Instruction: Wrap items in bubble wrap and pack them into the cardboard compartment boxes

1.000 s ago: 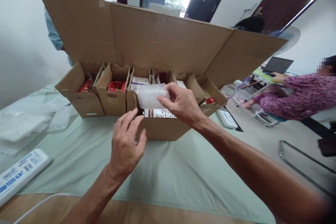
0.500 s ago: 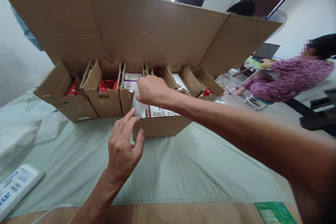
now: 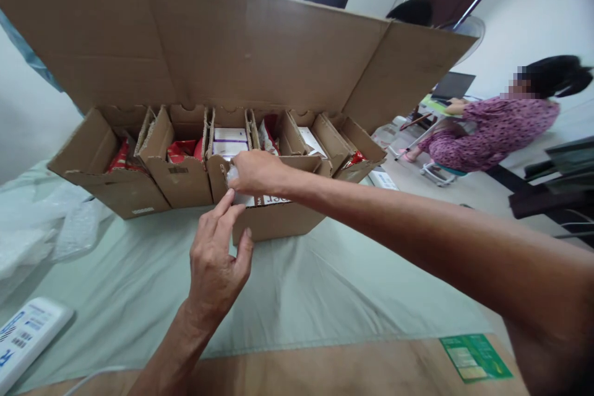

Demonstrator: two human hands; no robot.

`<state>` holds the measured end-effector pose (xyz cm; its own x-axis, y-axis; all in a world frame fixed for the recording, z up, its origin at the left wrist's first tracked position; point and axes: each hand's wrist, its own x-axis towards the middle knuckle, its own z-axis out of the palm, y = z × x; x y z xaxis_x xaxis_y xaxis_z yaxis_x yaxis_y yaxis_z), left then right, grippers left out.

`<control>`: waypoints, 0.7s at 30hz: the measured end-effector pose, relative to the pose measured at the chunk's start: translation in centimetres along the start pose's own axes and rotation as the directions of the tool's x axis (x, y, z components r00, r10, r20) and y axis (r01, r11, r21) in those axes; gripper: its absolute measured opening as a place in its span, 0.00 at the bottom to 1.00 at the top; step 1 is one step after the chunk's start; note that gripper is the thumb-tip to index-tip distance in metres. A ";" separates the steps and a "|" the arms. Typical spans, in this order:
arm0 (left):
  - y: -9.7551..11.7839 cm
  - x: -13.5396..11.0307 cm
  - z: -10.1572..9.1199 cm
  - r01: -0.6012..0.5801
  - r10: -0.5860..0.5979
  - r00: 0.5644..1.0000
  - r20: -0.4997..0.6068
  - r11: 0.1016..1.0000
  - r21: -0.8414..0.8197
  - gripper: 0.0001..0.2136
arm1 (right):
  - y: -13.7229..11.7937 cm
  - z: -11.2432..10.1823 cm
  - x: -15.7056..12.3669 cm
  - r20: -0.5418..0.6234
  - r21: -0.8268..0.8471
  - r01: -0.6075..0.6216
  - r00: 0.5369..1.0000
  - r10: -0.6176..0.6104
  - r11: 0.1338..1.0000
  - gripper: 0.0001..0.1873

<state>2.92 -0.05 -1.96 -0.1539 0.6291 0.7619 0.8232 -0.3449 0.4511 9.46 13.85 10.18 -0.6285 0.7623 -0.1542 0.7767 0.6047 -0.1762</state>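
A small cardboard box (image 3: 281,223) stands in front of a row of open cardboard bins. Inside it lies a white printed pack (image 3: 277,198), partly covered by my right forearm. My right hand (image 3: 257,172) is closed on bubble wrap (image 3: 231,174) at the box's left end; most of the wrap is hidden under the fingers. At the near left corner of the same box, my left hand (image 3: 220,247) rests its fingertips on the rim, thumb and fingers apart.
Behind stand the bins (image 3: 188,182) with red packets (image 3: 183,151) and white boxes (image 3: 229,142), below a tall cardboard flap (image 3: 260,62). More bubble wrap (image 3: 77,229) and a white device (image 3: 32,334) lie left. A green card (image 3: 476,357) is front right. A person (image 3: 501,117) sits at right.
My right hand has moved down into the box, pushing the bubble wrap lower. The left hand stays at the corner. The whole view has shifted slightly.
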 end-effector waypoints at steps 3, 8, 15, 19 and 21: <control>0.0 -0.1 -0.1 -0.007 0.007 1.000 0.003 1.000 -0.008 0.16 | -0.2 -1.5 -0.3 0.138 0.165 -0.108 0.987 0.085 0.980 0.06; -0.1 -0.2 -0.1 -0.010 0.010 1.000 -0.004 1.000 -0.013 0.16 | 0.4 -1.0 -1.7 0.119 0.467 -0.174 0.984 0.134 0.867 0.08; 0.0 -0.3 -0.1 0.000 0.000 1.000 -0.005 1.000 -0.006 0.17 | -0.1 0.8 -1.8 0.079 0.566 -0.152 0.988 0.131 0.810 0.08; 0.1 -0.2 -0.2 -0.004 0.004 1.000 0.000 1.000 0.006 0.17 | -0.3 1.1 -1.2 -0.015 0.328 -0.082 0.996 0.092 0.941 0.13; 0.1 -0.1 -0.2 0.003 -0.003 1.000 0.000 1.000 0.016 0.16 | -0.3 0.9 -0.7 -0.057 0.169 -0.012 0.998 0.021 0.985 0.15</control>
<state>2.91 -0.29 -1.96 -0.1563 0.6299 0.7607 0.8311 -0.3322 0.4459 9.62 12.88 9.44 -0.6083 0.7871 -0.1022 0.7657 0.5481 -0.3366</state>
